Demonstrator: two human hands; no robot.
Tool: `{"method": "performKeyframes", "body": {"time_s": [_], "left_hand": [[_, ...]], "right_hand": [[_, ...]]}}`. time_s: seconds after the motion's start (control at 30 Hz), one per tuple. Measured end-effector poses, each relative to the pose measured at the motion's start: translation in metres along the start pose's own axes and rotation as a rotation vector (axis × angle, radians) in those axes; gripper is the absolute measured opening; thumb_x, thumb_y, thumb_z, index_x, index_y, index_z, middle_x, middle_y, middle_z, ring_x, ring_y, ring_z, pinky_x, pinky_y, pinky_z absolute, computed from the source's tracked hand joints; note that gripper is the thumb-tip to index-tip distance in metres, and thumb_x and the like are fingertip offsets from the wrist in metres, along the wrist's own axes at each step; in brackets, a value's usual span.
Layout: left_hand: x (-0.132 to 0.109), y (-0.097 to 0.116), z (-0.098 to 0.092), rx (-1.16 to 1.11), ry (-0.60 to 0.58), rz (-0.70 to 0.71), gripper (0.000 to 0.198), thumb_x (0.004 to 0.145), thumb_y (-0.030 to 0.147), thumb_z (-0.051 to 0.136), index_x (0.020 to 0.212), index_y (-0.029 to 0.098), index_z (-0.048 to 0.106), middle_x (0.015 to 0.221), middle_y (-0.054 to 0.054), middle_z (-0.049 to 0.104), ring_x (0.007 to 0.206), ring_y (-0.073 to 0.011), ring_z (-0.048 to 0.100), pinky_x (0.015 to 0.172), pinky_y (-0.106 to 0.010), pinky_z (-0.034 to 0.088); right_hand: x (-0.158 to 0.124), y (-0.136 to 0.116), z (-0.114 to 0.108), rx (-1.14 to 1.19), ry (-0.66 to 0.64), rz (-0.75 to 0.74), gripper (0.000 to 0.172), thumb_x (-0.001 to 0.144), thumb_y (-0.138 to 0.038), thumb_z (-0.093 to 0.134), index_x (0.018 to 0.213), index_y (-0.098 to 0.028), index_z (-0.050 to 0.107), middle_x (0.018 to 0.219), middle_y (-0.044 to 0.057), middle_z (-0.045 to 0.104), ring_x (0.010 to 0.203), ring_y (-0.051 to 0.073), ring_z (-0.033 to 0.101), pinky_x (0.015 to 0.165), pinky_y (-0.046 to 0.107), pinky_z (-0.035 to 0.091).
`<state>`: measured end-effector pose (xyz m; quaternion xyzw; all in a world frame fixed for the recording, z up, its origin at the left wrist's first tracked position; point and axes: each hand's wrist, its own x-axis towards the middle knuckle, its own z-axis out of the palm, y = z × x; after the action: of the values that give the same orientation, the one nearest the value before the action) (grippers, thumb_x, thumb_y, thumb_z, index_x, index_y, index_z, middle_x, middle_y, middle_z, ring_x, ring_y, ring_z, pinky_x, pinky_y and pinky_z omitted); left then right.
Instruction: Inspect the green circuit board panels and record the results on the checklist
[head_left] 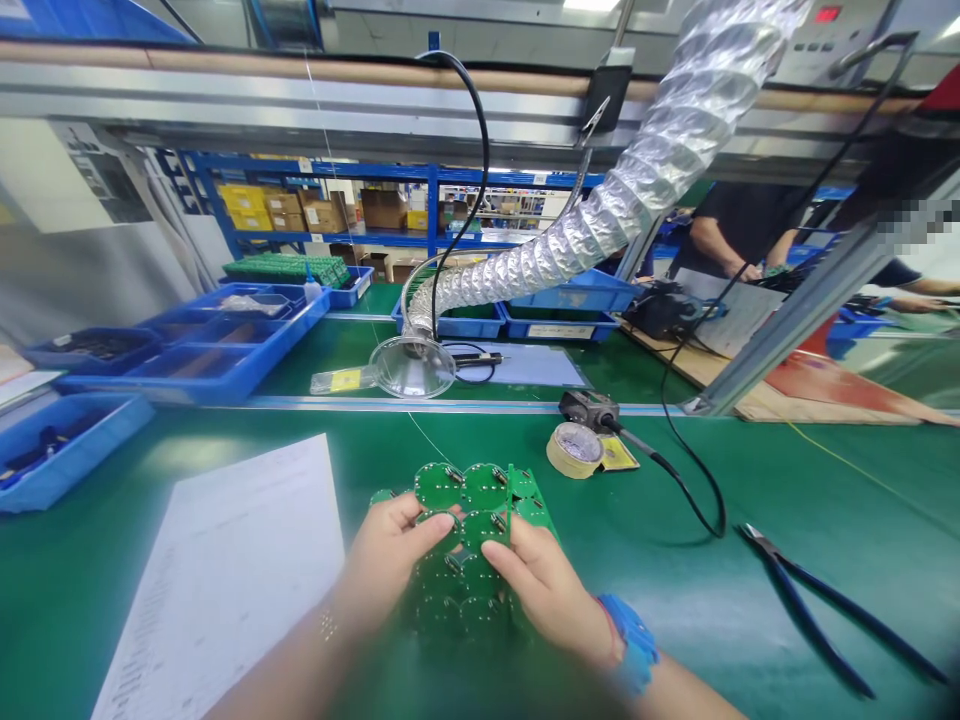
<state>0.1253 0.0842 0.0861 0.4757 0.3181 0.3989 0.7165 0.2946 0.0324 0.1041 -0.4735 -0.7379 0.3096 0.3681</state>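
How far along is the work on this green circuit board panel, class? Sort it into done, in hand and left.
Done: small components already sit on the round sections of the green circuit board panel. In hand: the left hand and right hand grip the panel. Left: the blue-handled cutters lie apart on the green mat; how much remains cannot be told.

The left hand [394, 560] and right hand [547, 590] cover the middle of the green circuit-board panel [465, 540], whose lower boards blur toward the bench [750, 620], their parts unreadable. Print on the white sheet [225, 590] is too small to read, and the contents of the blue tray [67, 450], cut off by the picture's left edge, cannot be told. A co-worker [739, 225] shows only torso and arms, the rest hidden behind the overhead rail [480, 100].
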Motion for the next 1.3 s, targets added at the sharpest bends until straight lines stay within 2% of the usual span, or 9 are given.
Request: {"method": "performKeyframes", "body": {"time_s": [0.33,0.47,0.63,0.73,0.83,0.93,1.03,1.17,1.3], "left_hand": [[0.001,-0.001,-0.001,-0.004,0.024,-0.01,0.017,0.071,0.03,0.064,0.079,0.016,0.065,0.07,-0.003,0.068,0.068,-0.0142,0.061,0.069,-0.028,0.048],[0.002,-0.003,0.001,-0.065,0.029,-0.032,0.015,0.071,0.03,0.064,0.074,0.015,0.062,0.076,-0.003,0.068,0.068,-0.0129,0.061,0.067,-0.025,0.048],[0.003,-0.001,0.004,-0.123,-0.014,-0.071,0.022,0.075,0.033,0.059,0.087,0.016,0.062,0.077,-0.005,0.068,0.067,-0.0143,0.061,0.064,-0.028,0.049],[0.004,0.003,0.005,-0.129,-0.052,-0.035,0.027,0.077,0.034,0.056,0.096,0.015,0.06,0.08,-0.006,0.066,0.068,-0.0161,0.061,0.064,-0.03,0.049],[0.004,0.006,0.005,-0.099,0.037,0.092,0.032,0.076,0.033,0.057,0.105,0.019,0.054,0.087,-0.004,0.064,0.074,-0.0152,0.06,0.069,-0.028,0.049],[0.005,0.006,0.003,0.016,0.177,0.158,0.042,0.073,0.034,0.059,0.112,0.026,0.045,0.086,0.0,0.06,0.068,-0.0131,0.06,0.063,-0.026,0.049],[0.004,0.005,0.002,0.139,0.241,0.167,0.036,0.073,0.038,0.058,0.105,0.027,0.046,0.084,0.002,0.058,0.059,-0.0113,0.059,0.057,-0.025,0.049],[0.001,0.005,0.002,0.264,0.274,0.165,0.022,0.074,0.039,0.056,0.086,0.023,0.049,0.065,0.006,0.056,0.055,-0.0109,0.059,0.056,-0.023,0.047],[-0.001,0.007,0.002,0.326,0.264,0.167,0.018,0.076,0.039,0.054,0.083,0.023,0.047,0.058,0.006,0.057,0.055,-0.0114,0.059,0.056,-0.022,0.046]], "right_hand": [[-0.001,0.0,0.001,0.035,0.002,0.013,0.031,0.089,-0.023,0.04,0.119,-0.025,0.049,0.116,0.0,0.056,0.104,0.016,0.052,0.089,0.027,0.041],[0.002,0.001,0.001,0.103,0.001,0.035,0.029,0.089,-0.025,0.039,0.116,-0.023,0.051,0.116,0.002,0.056,0.102,0.016,0.052,0.089,0.029,0.041],[0.006,0.001,0.0,0.28,-0.01,0.077,0.027,0.089,-0.028,0.04,0.108,-0.019,0.055,0.107,0.004,0.059,0.096,0.016,0.054,0.086,0.03,0.043],[0.006,0.002,-0.002,0.341,-0.021,0.122,0.027,0.088,-0.031,0.041,0.107,-0.018,0.054,0.101,0.004,0.06,0.087,0.015,0.055,0.083,0.031,0.044],[0.004,0.001,-0.001,0.319,-0.053,0.156,0.024,0.087,-0.032,0.042,0.1,-0.017,0.055,0.089,0.002,0.06,0.076,0.013,0.054,0.077,0.029,0.045],[0.001,0.0,0.003,0.229,-0.089,0.142,0.02,0.087,-0.032,0.042,0.086,-0.017,0.055,0.077,0.0,0.058,0.072,0.013,0.051,0.073,0.027,0.044],[-0.001,0.0,0.007,0.134,-0.123,0.122,0.02,0.087,-0.032,0.042,0.081,-0.016,0.054,0.072,-0.001,0.055,0.068,0.012,0.049,0.069,0.025,0.042],[-0.001,-0.002,0.01,0.119,-0.158,0.106,0.021,0.088,-0.03,0.04,0.093,-0.017,0.056,0.081,0.0,0.058,0.072,0.012,0.05,0.072,0.025,0.043],[0.0,-0.005,0.01,0.156,-0.164,0.083,0.026,0.087,-0.029,0.042,0.108,-0.02,0.054,0.096,0.001,0.06,0.082,0.014,0.053,0.08,0.027,0.043]]}}
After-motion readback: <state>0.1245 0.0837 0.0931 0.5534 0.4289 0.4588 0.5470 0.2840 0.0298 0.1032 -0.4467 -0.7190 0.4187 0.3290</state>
